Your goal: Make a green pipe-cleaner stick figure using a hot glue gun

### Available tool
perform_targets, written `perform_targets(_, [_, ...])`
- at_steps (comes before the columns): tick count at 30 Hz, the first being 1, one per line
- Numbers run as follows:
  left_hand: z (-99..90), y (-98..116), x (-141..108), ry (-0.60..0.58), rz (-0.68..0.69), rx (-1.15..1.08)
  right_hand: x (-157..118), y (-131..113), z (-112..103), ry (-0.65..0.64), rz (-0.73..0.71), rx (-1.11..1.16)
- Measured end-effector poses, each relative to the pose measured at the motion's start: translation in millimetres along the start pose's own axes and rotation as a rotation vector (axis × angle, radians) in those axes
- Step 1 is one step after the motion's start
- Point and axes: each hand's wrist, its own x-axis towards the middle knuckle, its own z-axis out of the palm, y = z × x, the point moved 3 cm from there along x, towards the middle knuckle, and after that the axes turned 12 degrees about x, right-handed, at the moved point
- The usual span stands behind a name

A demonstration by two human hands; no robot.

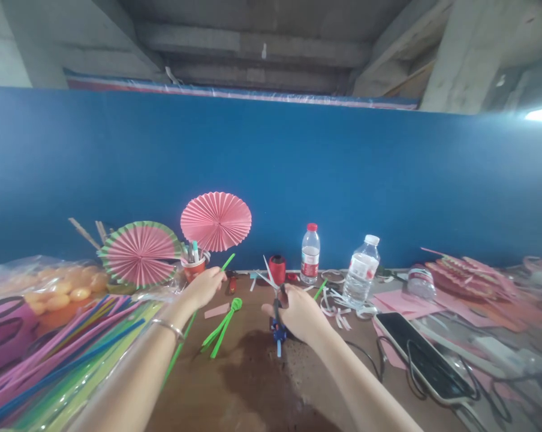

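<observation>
Pinching a long, fuzzy green stem (pixel 228 262) in the closed left hand (pixel 207 288), tip poking past the fingers. Gripping metal scissors with dark handles (pixel 276 287) in the right hand (pixel 300 312), blades spread and angled away. For good control, steady the stem near any cutting point, fingertips well clear of the blades. Watch for the red cylinder (pixel 277 270) close behind them. Also mind the knotted green stem piece with splayed legs (pixel 235 304), lying between both hands on the brown wooden table (pixel 194 396).
</observation>
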Motion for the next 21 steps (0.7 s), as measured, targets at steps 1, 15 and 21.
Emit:
perform_targets(1, [-1.8, 13, -7, -0.033, 0.057, -0.060, -1, 0, 4, -0.035, 0.018, 0.017])
perform_targets(15, [7.1, 64, -44, -0.119, 0.299, -0.214, -6, -5, 22, -0.143, -0.017, 0.044])
perform_targets(21, [5.2, 64, -49, -0.117, 0.304, -0.179, -5, -9, 19, -0.145, -0.041, 0.092])
